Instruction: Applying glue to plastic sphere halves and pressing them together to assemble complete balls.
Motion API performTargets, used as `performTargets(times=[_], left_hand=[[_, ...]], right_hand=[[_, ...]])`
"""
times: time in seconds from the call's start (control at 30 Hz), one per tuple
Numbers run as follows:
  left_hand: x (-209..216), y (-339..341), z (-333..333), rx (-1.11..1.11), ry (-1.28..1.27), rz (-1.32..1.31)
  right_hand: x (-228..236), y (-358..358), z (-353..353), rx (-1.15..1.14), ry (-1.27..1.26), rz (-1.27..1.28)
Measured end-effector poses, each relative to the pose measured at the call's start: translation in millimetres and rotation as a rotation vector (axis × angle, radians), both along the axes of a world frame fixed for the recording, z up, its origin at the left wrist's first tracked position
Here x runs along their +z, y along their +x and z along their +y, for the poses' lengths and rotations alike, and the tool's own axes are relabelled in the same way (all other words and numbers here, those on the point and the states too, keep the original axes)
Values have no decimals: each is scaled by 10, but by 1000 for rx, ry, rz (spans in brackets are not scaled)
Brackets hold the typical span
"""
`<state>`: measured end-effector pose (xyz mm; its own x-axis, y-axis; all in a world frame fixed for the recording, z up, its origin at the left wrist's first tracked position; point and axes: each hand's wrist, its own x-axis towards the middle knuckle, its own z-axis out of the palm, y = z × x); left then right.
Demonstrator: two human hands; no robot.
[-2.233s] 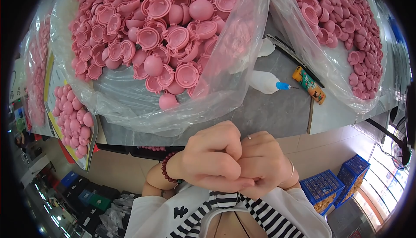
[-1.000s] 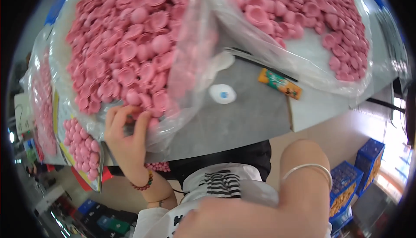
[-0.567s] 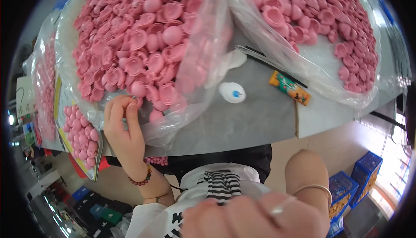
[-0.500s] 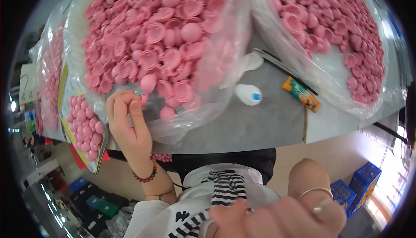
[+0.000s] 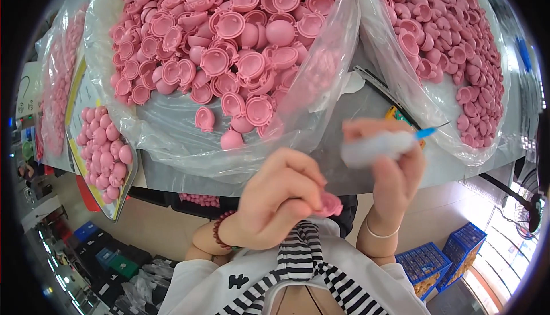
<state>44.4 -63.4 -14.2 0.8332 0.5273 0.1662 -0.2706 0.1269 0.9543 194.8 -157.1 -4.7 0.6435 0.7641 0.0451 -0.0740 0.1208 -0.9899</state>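
My left hand point(image 5: 279, 197) is closed, pinching a small pink plastic half-shell point(image 5: 329, 205) between thumb and fingers in front of my chest. In my right hand point(image 5: 398, 171) is a white squeeze bottle point(image 5: 378, 147), blurred by motion, with a blue needle tip point(image 5: 431, 132) that points right and slightly up. The two hands are apart, and the bottle's tip is away from the pink piece. Beyond them a heap of pink hinged shells point(image 5: 217, 60) spreads over a clear plastic bag point(image 5: 189, 157) on the grey table point(image 5: 166, 177).
A second heap of pink shells point(image 5: 441, 34) lies on plastic at the right. Pink balls point(image 5: 106, 154) fill a tray at the left edge. A dark slim tool point(image 5: 384, 88) and a yellow-green packet point(image 5: 395, 114) lie between the bags. Blue crates point(image 5: 424, 263) stand on the floor.
My left hand has come from the heap toward my chest with a pink half-shell. My right hand has risen from near my body and taken the bottle off the table.
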Motion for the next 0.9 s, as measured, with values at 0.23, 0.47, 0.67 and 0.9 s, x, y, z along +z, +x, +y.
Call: performTargets(times=[0.23, 0.47, 0.67, 0.9], left_hand=[[-93, 17, 3, 8, 252, 66], [-51, 147, -123, 147, -76, -73], [-115, 50, 3, 23, 178, -12], [-132, 9, -77, -90, -337, -131]], right_hand=[[96, -211, -247, 184, 88, 488], [31, -282, -256, 103, 154, 401], [36, -325, -263, 113, 142, 226], [106, -184, -201, -152, 77, 113]])
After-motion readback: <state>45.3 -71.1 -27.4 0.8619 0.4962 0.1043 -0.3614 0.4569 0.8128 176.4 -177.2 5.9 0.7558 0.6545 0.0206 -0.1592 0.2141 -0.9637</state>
